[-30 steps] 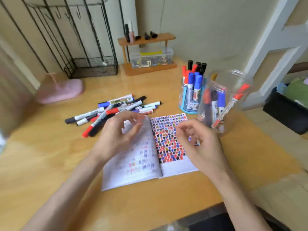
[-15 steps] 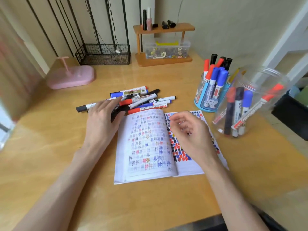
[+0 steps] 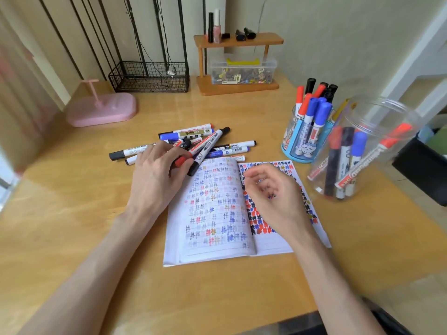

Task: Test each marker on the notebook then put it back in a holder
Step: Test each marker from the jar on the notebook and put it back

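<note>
Left hand had shifted from resting on the pile to gripping a red marker, 12 o'clock of the notebook. Right hand hung loosely curled, empty. Blue holder and clear jar, 2 o'clock, partly filled; pile apparently untested.

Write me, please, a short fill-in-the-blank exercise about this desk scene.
1. The left hand touches the pile of loose ____ behind the notebook.
2. The right hand hovers over the notebook's ____ page.
3. The clear jar stands to the right of the ____ holder.
Missing words: markers; right; blue.
</note>
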`<move>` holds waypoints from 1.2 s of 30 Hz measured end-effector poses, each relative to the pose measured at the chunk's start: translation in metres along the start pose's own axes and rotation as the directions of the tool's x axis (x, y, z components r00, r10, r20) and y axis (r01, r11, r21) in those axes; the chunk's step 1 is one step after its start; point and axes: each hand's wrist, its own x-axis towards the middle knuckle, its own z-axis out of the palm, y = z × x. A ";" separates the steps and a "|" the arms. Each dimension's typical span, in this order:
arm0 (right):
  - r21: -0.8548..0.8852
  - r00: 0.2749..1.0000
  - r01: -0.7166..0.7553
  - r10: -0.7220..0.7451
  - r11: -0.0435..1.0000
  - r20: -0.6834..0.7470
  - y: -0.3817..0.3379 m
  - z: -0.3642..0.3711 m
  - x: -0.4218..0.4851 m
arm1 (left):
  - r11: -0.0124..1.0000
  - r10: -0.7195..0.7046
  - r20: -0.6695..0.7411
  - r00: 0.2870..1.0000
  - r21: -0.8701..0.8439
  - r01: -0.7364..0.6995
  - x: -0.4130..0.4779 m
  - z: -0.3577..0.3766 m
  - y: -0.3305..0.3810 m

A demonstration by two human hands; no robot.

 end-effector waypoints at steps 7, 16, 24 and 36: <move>-0.024 1.000 -0.009 0.009 1.000 0.021 0.000 -0.001 -0.001 | 0.996 0.019 0.088 0.996 0.081 -0.026 -0.004 0.003 0.009; 0.131 0.996 -0.085 0.086 0.988 -0.004 -0.005 -0.001 0.000 | 0.936 0.054 0.180 0.982 -0.351 0.012 -0.008 -0.019 0.052; 0.434 0.982 -0.186 0.182 0.881 0.052 -0.013 -0.015 -0.012 | 0.911 0.264 0.283 0.922 -0.387 -0.142 -0.027 -0.015 0.087; 0.411 0.997 -0.071 0.068 0.909 0.023 -0.009 -0.040 -0.044 | 0.708 0.335 0.534 0.777 -0.686 0.166 -0.028 -0.019 0.103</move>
